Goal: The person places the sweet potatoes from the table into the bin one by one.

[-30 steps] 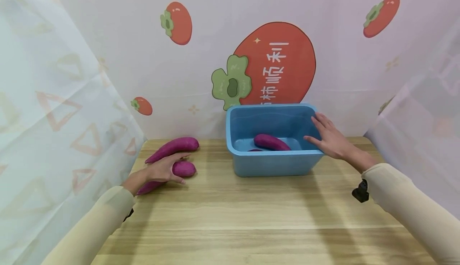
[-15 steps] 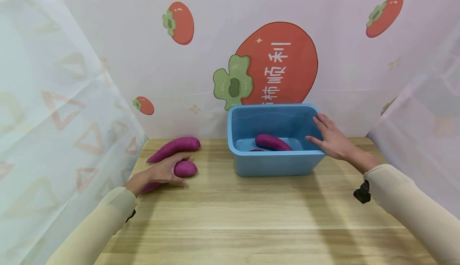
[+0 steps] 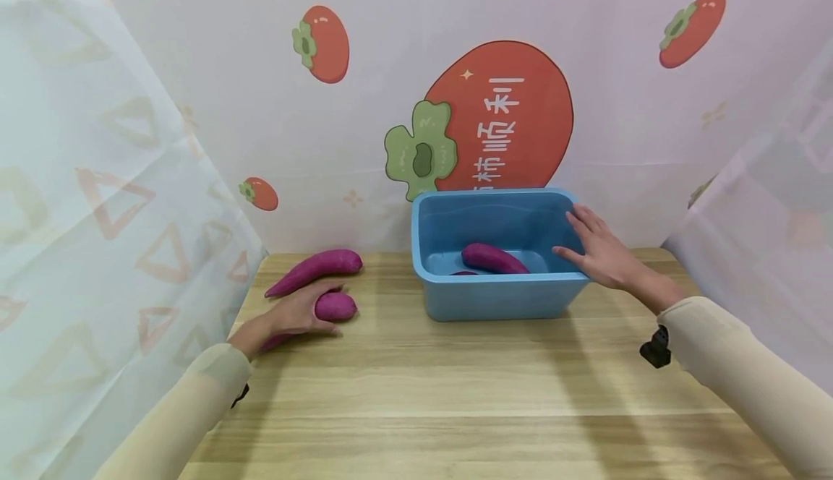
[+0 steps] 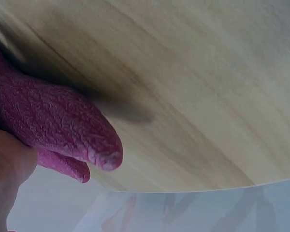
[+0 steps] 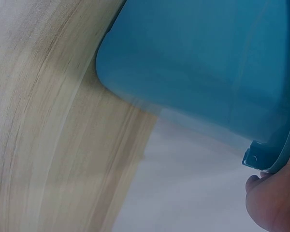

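Observation:
My left hand [image 3: 296, 311] grips a purple sweet potato [image 3: 335, 306] at the left of the table, thumb on the near side and fingers on the far side. The blunt end of this sweet potato [image 4: 63, 118] fills the left part of the left wrist view. Just behind it lies another purple sweet potato [image 3: 319, 267], long and curved. At the right, my right hand [image 3: 605, 254] rests over the right rim of a blue plastic box [image 3: 501, 298], fingers extended. Inside the box is a curved purple sweet potato [image 3: 493, 258]. A second purple piece [image 3: 464, 273] shows partly behind the front wall.
The wooden table [image 3: 416, 393] carries everything. A white cloth [image 3: 364, 104] printed with persimmons stands close behind the box, and cloth walls rise on the left and right sides.
The tail of the gripped sweet potato has shifted slightly right along with my left hand. My right hand keeps its place on the box, and the box stays put.

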Action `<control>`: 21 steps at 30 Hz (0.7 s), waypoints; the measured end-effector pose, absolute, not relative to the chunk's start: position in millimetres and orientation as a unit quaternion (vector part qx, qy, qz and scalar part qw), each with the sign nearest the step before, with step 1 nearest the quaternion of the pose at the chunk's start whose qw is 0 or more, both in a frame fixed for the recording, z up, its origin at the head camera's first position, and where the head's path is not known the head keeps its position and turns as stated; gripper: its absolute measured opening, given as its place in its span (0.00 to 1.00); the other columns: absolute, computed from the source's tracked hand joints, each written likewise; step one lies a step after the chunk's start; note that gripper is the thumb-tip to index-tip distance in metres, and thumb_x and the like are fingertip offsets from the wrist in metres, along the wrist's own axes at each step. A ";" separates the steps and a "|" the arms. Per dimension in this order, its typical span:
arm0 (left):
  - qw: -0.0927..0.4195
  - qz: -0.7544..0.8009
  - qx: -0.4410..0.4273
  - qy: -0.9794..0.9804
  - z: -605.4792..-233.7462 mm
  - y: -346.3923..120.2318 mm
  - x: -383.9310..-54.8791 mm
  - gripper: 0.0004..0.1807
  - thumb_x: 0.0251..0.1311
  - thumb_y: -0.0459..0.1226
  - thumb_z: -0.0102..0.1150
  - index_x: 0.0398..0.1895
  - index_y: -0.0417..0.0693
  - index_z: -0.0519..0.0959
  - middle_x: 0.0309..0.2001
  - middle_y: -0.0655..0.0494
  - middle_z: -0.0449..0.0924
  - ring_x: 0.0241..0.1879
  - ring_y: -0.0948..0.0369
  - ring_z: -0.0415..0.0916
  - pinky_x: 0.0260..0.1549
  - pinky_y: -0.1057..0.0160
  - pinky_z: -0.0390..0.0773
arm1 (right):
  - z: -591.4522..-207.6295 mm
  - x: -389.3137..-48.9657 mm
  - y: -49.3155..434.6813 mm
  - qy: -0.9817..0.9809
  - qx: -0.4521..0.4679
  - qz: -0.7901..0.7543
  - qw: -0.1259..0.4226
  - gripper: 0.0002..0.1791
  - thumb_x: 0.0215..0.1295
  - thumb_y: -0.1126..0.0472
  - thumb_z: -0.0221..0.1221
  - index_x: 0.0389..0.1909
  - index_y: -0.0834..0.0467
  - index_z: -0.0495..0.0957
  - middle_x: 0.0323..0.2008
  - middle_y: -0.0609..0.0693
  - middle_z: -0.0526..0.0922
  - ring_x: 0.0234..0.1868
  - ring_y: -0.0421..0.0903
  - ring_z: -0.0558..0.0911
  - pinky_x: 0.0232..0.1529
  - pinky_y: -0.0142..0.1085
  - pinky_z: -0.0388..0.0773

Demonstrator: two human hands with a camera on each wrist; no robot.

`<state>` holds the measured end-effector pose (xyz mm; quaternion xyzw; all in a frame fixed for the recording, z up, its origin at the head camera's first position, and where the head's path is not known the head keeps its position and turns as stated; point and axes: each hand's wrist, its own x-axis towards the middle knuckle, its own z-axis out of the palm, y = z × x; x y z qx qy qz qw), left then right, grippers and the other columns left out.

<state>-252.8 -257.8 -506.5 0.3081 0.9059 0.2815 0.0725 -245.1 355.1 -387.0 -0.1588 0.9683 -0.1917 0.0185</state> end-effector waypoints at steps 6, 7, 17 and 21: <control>0.062 0.272 0.282 0.918 -508.8 -256.3 -252.5 0.44 0.51 0.54 0.83 0.68 0.40 0.78 0.64 0.48 0.82 0.68 0.46 0.75 0.69 0.41 0.71 | -387.5 -245.5 355.0 0.968 -0.159 -0.192 0.018 0.51 0.78 0.40 0.54 0.84 0.67 0.42 0.85 0.66 0.37 0.84 0.68 0.36 0.74 0.75 0.45; 0.060 0.269 0.281 0.919 -509.0 -256.1 -253.0 0.43 0.51 0.54 0.83 0.67 0.40 0.79 0.63 0.48 0.83 0.67 0.46 0.76 0.68 0.41 0.72 | -387.4 -245.5 355.2 0.968 -0.159 -0.192 0.017 0.51 0.78 0.40 0.54 0.84 0.67 0.42 0.85 0.66 0.37 0.84 0.68 0.36 0.74 0.75 0.45; 0.050 0.260 0.290 0.920 -509.2 -255.7 -253.7 0.34 0.51 0.50 0.84 0.59 0.47 0.83 0.58 0.53 0.86 0.63 0.51 0.79 0.65 0.45 0.75 | -386.4 -245.0 355.8 0.968 -0.160 -0.193 0.016 0.51 0.78 0.39 0.53 0.84 0.68 0.43 0.85 0.67 0.38 0.84 0.69 0.37 0.75 0.75 0.44; 0.040 0.253 0.291 0.922 -509.5 -257.1 -251.9 0.34 0.51 0.50 0.84 0.59 0.45 0.83 0.57 0.51 0.86 0.61 0.49 0.80 0.63 0.44 0.76 | -386.8 -245.3 355.6 0.968 -0.161 -0.193 0.018 0.51 0.78 0.39 0.53 0.84 0.68 0.43 0.85 0.67 0.38 0.84 0.69 0.37 0.75 0.75 0.44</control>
